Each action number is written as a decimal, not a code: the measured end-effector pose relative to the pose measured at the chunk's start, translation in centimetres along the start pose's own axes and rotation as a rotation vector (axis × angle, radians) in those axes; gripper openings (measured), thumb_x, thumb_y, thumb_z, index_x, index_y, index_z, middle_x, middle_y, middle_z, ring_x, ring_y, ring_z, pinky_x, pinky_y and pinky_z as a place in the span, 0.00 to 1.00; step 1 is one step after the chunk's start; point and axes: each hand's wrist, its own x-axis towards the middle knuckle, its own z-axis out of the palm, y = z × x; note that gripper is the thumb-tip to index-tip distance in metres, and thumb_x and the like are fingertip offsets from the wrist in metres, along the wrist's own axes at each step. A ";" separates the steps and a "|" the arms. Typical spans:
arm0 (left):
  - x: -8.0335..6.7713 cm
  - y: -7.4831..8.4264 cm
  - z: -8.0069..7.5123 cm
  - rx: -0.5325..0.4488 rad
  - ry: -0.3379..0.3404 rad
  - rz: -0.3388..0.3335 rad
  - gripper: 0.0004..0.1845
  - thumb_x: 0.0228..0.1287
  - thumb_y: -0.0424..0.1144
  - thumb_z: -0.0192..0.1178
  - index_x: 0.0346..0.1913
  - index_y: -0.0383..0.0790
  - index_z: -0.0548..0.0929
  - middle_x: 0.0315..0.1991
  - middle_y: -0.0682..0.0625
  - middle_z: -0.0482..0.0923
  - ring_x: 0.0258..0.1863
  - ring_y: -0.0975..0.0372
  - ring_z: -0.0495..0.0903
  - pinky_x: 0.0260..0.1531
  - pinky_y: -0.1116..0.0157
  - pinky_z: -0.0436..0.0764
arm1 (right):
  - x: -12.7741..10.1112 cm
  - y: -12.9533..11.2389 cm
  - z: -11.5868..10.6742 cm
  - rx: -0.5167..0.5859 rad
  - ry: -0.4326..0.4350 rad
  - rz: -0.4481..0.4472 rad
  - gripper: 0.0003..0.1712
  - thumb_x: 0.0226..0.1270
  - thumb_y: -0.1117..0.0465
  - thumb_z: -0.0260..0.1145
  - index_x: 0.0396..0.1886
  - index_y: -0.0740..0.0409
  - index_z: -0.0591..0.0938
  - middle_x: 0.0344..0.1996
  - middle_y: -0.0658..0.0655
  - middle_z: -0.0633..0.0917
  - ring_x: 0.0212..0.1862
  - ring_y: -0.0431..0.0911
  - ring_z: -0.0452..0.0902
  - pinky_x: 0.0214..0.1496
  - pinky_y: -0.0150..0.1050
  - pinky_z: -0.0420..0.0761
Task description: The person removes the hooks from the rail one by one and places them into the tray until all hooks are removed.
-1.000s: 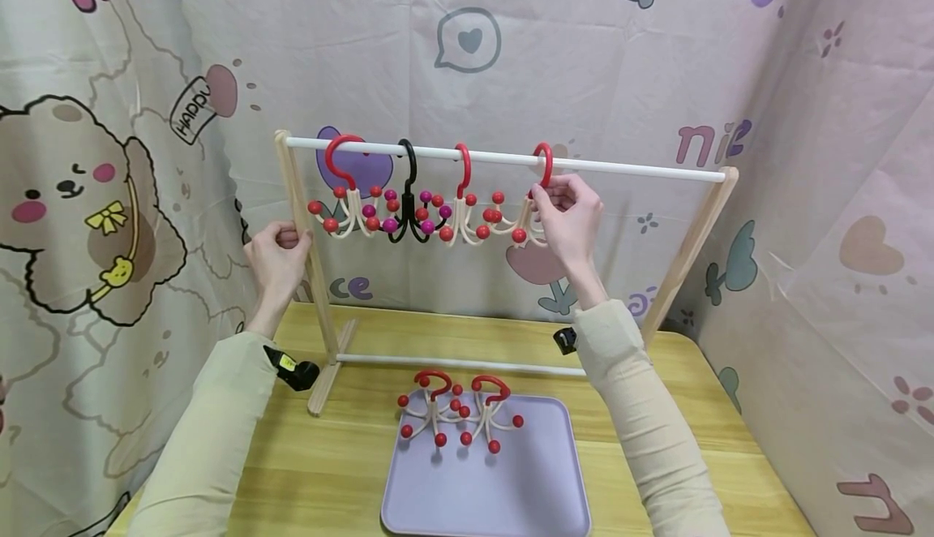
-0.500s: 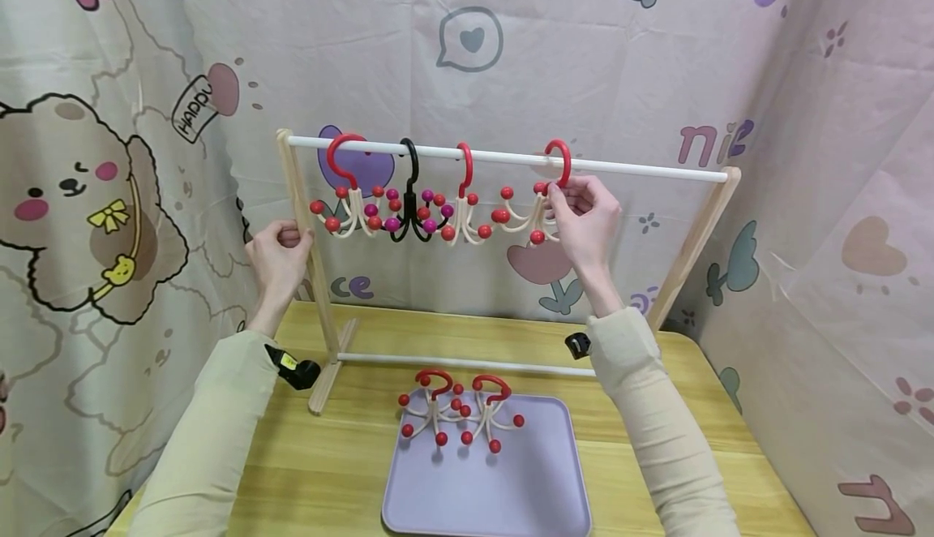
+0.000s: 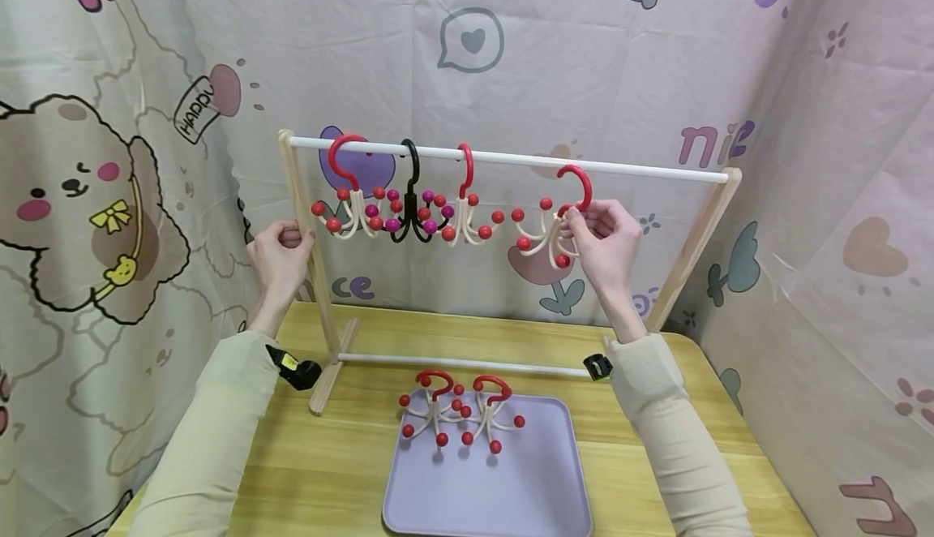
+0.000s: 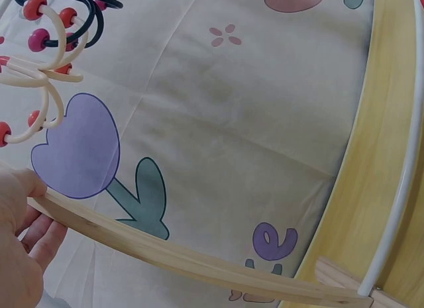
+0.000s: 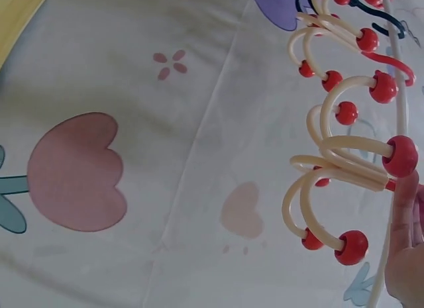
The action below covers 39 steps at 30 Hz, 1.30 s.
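Observation:
A small wooden rack with a white top rail (image 3: 511,158) stands on the table. My left hand (image 3: 279,251) grips its left wooden post (image 3: 302,221), which also shows in the left wrist view (image 4: 165,252). My right hand (image 3: 606,233) pinches a red-hooked hanger with cream arms and red beads (image 3: 550,225), held just below and in front of the rail, off it. Its arms show close up (image 5: 344,155). Two red-hooked hangers (image 3: 350,192) (image 3: 463,204) and a black one (image 3: 410,204) hang on the rail's left half.
A lilac tray (image 3: 511,488) lies on the wooden table (image 3: 328,464) in front of the rack, with two more red-hooked hangers (image 3: 456,415) at its far edge. Printed cloth (image 3: 584,50) closes in the back and both sides.
My right hand has lifted the rightmost hanger off the rail and carried it right and down. My left hand stays on the post.

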 end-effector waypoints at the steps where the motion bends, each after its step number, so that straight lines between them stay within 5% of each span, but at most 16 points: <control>1: 0.0 0.0 0.0 -0.001 -0.001 -0.002 0.13 0.66 0.36 0.62 0.46 0.28 0.86 0.38 0.34 0.87 0.22 0.85 0.67 0.29 0.82 0.67 | -0.2 0.2 -0.2 0.000 -0.004 0.006 0.11 0.66 0.67 0.69 0.42 0.73 0.82 0.29 0.45 0.88 0.27 0.38 0.85 0.36 0.27 0.85; 24: 0.0 -0.1 0.2 -0.010 0.021 0.012 0.13 0.65 0.35 0.63 0.44 0.26 0.85 0.37 0.33 0.86 0.21 0.86 0.66 0.31 0.82 0.66 | -6.5 6.0 -6.0 0.102 -0.187 0.299 0.08 0.66 0.73 0.66 0.38 0.77 0.78 0.24 0.45 0.89 0.25 0.38 0.86 0.31 0.33 0.86; 31: 0.0 -0.1 0.2 -0.012 0.012 0.003 0.13 0.66 0.35 0.62 0.44 0.26 0.85 0.38 0.33 0.86 0.22 0.86 0.67 0.28 0.83 0.67 | -8.5 7.8 -7.4 0.097 -0.315 0.317 0.11 0.66 0.74 0.65 0.40 0.82 0.76 0.25 0.45 0.89 0.27 0.37 0.86 0.32 0.30 0.85; 39: 0.0 0.0 0.2 -0.012 0.013 0.004 0.12 0.65 0.35 0.63 0.44 0.27 0.86 0.37 0.34 0.86 0.22 0.85 0.66 0.31 0.81 0.67 | -10.3 9.5 -8.9 0.129 -0.473 0.321 0.11 0.67 0.73 0.65 0.41 0.82 0.76 0.28 0.49 0.89 0.30 0.41 0.87 0.35 0.37 0.88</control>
